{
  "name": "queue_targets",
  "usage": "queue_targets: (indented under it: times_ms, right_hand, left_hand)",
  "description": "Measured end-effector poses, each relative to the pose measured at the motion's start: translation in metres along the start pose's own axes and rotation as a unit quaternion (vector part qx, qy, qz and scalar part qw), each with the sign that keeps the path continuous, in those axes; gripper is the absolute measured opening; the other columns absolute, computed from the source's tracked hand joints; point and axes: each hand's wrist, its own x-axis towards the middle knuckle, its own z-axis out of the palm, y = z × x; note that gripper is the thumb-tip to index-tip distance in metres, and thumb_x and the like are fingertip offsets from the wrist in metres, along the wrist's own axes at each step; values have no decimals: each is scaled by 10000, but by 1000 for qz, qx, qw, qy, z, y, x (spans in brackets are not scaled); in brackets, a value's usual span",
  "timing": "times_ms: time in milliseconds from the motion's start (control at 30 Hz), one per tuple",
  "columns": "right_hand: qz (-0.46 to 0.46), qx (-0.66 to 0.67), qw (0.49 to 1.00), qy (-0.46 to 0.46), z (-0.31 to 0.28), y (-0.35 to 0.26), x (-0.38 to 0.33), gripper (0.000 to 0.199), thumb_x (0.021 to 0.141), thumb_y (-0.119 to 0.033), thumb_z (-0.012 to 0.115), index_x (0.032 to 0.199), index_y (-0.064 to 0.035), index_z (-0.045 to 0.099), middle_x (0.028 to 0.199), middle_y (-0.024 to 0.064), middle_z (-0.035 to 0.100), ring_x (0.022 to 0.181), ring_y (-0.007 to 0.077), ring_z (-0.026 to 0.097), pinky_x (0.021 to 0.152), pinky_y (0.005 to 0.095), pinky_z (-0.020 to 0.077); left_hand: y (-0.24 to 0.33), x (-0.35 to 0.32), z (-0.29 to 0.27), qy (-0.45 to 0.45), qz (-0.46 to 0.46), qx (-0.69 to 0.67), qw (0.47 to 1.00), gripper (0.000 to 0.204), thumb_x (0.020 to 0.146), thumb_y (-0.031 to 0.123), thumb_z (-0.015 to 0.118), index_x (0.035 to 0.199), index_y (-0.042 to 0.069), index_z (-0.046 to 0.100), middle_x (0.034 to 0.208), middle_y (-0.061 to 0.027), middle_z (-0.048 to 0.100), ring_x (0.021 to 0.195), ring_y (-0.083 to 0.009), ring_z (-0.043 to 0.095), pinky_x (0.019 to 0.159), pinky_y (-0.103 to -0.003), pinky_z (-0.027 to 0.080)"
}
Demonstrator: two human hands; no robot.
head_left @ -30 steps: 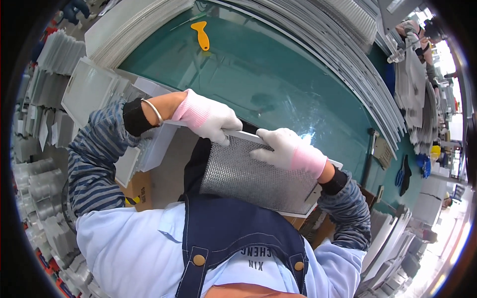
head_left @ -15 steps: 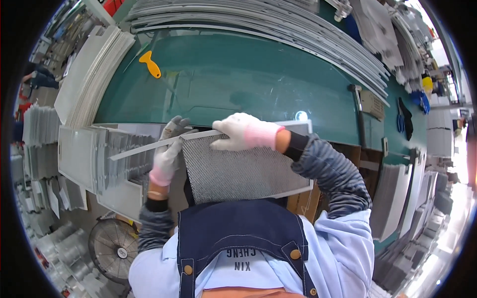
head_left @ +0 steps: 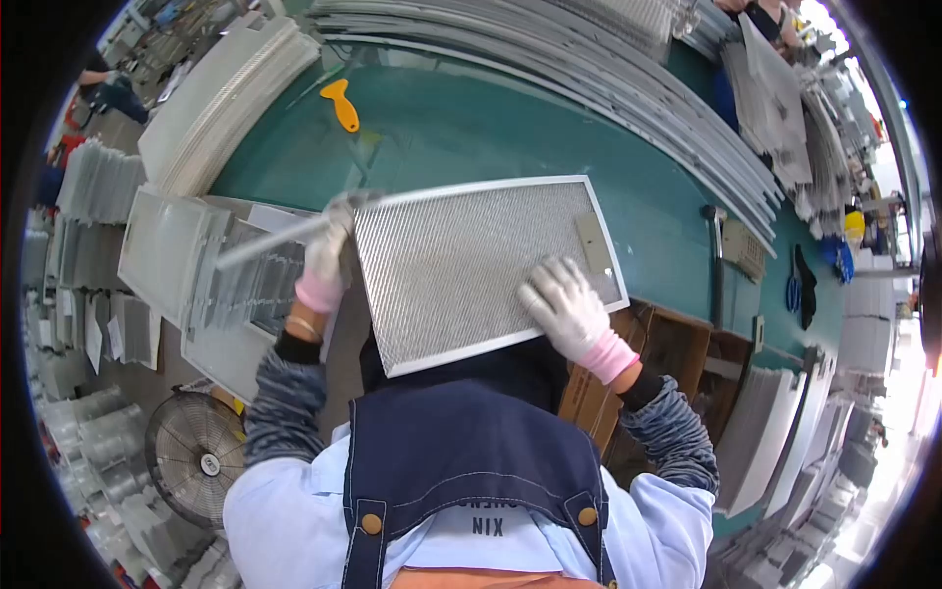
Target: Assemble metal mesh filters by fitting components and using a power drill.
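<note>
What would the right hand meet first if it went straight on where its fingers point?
Probably the far frame edge of the mesh panel: the right hand points forward and left across it, though whether its fingers touch the mesh is unclear.

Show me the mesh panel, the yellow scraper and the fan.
Mesh panel (head_left: 456,277): head view, middle of its mesh.
Yellow scraper (head_left: 343,109): head view, its handle.
Fan (head_left: 209,464): head view, its hub.

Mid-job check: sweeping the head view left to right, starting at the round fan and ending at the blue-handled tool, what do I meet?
Round fan, left gloved hand, framed metal mesh panel, hammer, blue-handled tool.
</note>
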Motion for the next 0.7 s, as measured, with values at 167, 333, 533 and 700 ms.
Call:
queue_targets:
  times_ms: [167,333,533,700]
  right_hand:
    - [123,168,965,162,-77,35,56,408,726,46,639,1133,25,633,1055,168,665,949,315,669,832,366,537]
    - [290,374,860,191,-125,43,81,181,830,-88,727,964,31,703,736,14,666,648,61,553,594,246,448]
    - [318,361,861,162,-126,40,78,188,835,-92,728,976,31,709,741,9,670,629,49,532,563,226,428]
    - [252,481,787,293,-14,94,35,236,837,-136,757,1012,11,701,823,4,692,709,105,605,673,280,512]
  left_hand:
    - [110,92,46,-186,222,17,957,468,1039,347,414,1296,-38,477,1267,-150,565,1190,-226,510,1043,-331,380]
    - [165,114,110,-95,294,26,951,316,981,246,587,1181,4,557,922,55,552,812,-30,435,745,-216,398]
    - [157,116,110,-91,288,33,953,305,990,266,573,1135,-2,585,939,53,585,819,-27,462,728,-200,399]
    - [160,79,159,-115,380,223,890,291,945,218,631,1096,-27,588,759,-71,622,625,-133,578,612,-272,482]
